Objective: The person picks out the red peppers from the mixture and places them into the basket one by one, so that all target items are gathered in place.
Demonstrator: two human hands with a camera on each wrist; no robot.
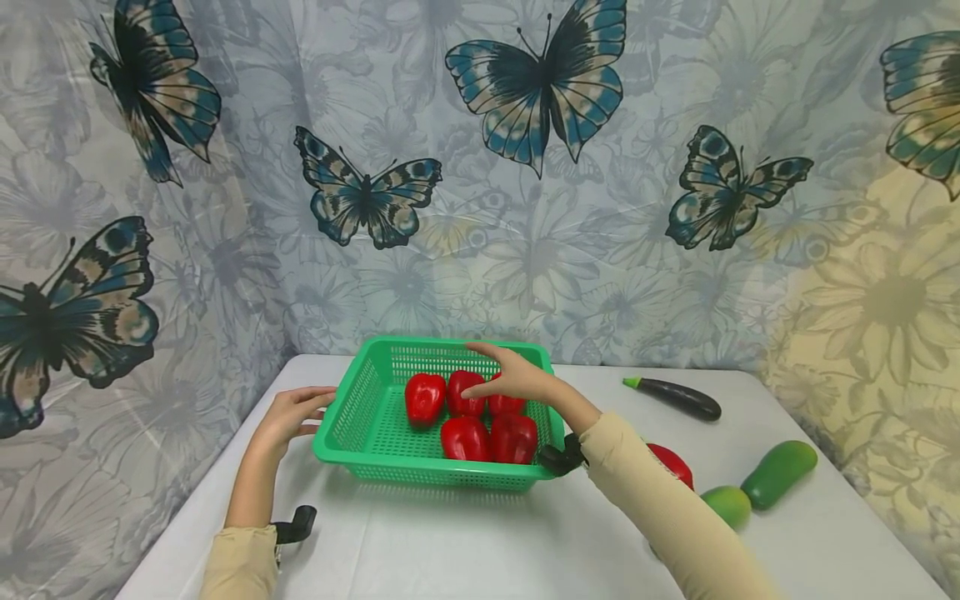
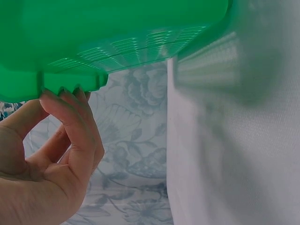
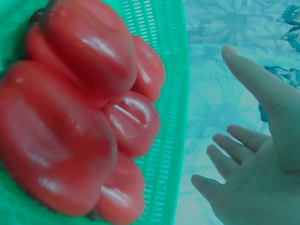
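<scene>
A green plastic basket (image 1: 375, 461) stands on the white table with several red bell peppers (image 1: 425, 400) in it, mostly toward its right half. My left hand (image 1: 288, 417) is at the basket's left end. In the left wrist view its bent fingers (image 2: 70, 119) meet the rim from below, with the thumb partly hidden behind them. Over the basket's right side hovers my right hand (image 1: 521, 379), thumb and fingers spread apart and nothing held. The right wrist view shows that hand (image 3: 253, 173) with its palm bare, beside the peppers (image 3: 51, 136) and the basket wall.
To the right lie a dark eggplant (image 1: 678, 398), a long green fruit (image 1: 780, 473) and a yellowish-green fruit (image 1: 727, 505). Another red bell pepper (image 1: 672, 463) is partly hidden by the right sleeve. Butterfly-patterned cloth (image 1: 540, 275) hangs behind the table.
</scene>
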